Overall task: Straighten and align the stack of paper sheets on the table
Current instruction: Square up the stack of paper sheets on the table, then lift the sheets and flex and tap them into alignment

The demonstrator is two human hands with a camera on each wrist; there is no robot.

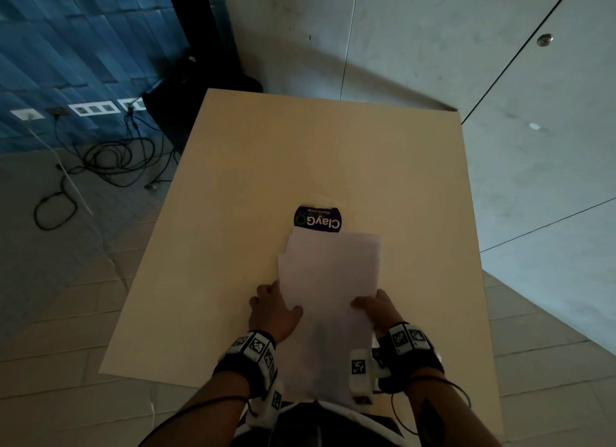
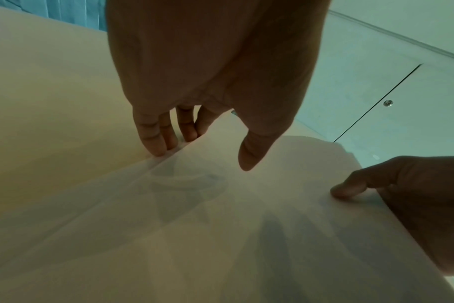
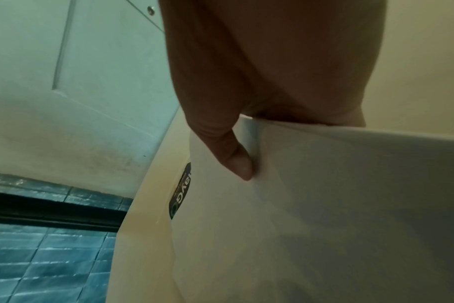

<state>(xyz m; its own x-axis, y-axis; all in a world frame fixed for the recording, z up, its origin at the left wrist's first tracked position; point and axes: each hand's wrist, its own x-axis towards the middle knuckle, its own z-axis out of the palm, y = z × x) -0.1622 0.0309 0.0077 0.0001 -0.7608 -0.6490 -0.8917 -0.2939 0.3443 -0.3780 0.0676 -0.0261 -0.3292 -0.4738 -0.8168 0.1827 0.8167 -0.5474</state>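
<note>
A stack of white paper sheets [image 1: 330,280] is held tilted over the near part of the beige table [image 1: 266,166], with its near end past the table's edge. The sheets' far edges are uneven at the top left. My left hand [image 1: 275,305] grips the left edge, with fingers [image 2: 156,141] at the sheet edges and the thumb [image 2: 250,155] over the top. My right hand [image 1: 375,306] grips the right edge. Its thumb [image 3: 235,157] presses the top sheet [image 3: 324,205] and its fingers are hidden behind the paper.
A dark ClayGo packet [image 1: 318,220] lies on the table just beyond the paper, partly covered by it. Cables [image 1: 110,166] lie on the floor to the left, below wall sockets. Grey wall panels stand beyond and to the right of the table.
</note>
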